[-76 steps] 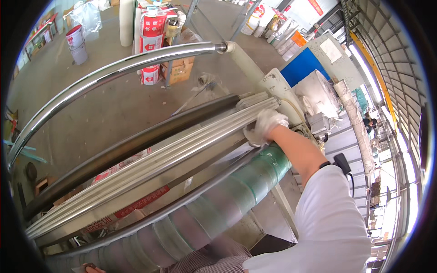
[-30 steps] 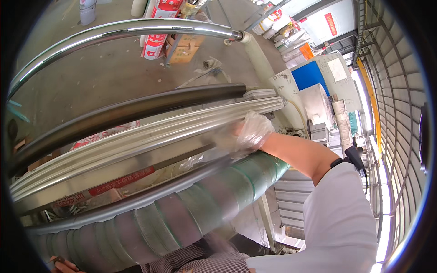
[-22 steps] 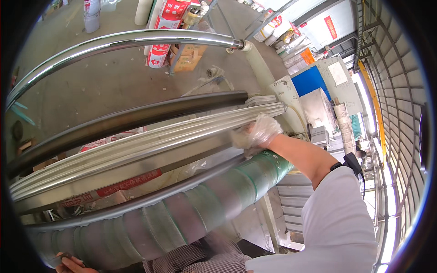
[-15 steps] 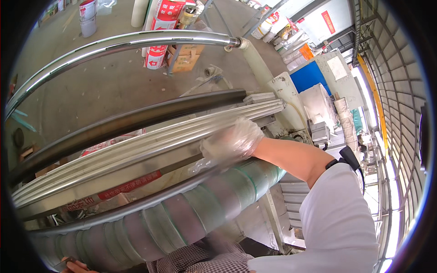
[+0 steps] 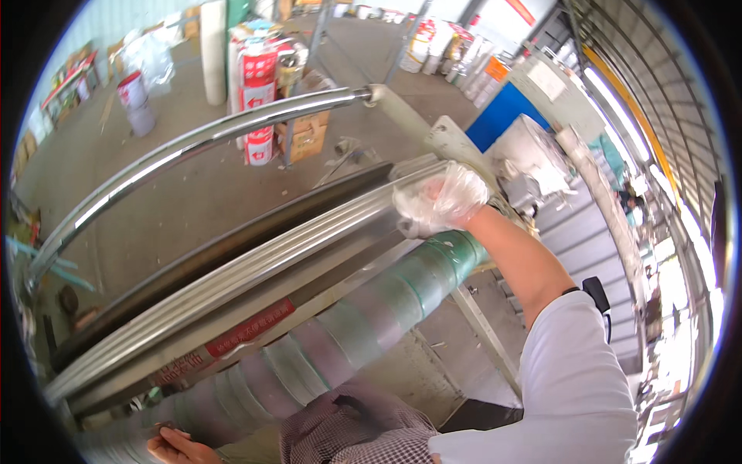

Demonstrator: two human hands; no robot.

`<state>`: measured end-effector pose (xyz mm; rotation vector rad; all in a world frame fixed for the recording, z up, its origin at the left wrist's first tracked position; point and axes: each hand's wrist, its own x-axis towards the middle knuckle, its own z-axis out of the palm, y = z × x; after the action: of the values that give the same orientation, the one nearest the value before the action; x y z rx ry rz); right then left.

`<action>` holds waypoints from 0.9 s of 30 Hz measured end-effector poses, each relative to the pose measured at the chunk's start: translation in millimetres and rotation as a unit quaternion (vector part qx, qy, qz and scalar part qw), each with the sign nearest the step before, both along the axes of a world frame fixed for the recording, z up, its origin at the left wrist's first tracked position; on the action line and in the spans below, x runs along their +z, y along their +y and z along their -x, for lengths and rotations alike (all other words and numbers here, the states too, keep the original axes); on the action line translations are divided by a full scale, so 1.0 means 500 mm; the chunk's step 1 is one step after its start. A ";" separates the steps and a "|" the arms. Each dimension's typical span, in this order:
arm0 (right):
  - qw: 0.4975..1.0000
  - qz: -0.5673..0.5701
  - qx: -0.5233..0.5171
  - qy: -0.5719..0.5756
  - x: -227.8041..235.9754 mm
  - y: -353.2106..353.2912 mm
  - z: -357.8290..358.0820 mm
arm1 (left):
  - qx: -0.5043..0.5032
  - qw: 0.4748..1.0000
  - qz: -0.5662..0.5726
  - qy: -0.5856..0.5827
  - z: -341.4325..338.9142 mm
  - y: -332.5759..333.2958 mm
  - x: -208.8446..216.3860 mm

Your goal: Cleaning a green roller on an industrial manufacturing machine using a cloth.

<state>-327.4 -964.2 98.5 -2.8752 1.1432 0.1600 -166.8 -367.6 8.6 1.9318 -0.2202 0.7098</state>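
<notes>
Crumpled clear plastic (image 5: 456,189) wraps over my right hand (image 5: 437,192), whose fingers look curled; whether it is a loose glove or a wad of film I cannot tell. That hand is at the right end of a ribbed metal rail (image 5: 309,243), above a long roller (image 5: 340,340) wound in overlapping bands of translucent green material. At the lower left, my left hand (image 5: 184,447) is bare and by the roller's near side. Its fingers are pressed together on a small dark piece, too little of which shows to name.
Behind the rail run a dark roller (image 5: 232,236) and a curved shiny metal bar (image 5: 193,126). Red and white wrapped rolls (image 5: 259,97), a cardboard box (image 5: 309,138) and stacked buckets (image 5: 136,104) stand on the floor beyond. A blue panel (image 5: 506,117) is at the right.
My right hand has moved right along the rail toward its end, the plastic still on it. My left hand has shifted right and shows more. The view has tilted, revealing more floor behind.
</notes>
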 end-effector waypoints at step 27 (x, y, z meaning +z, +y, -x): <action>0.181 -0.284 -0.069 -0.939 0.045 0.431 0.412 | -0.644 0.748 0.122 0.105 0.254 -0.324 0.209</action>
<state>-533.5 -748.9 121.1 -0.4261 0.2213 -1.7464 -293.6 -529.6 113.0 1.1449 -1.1118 -0.4070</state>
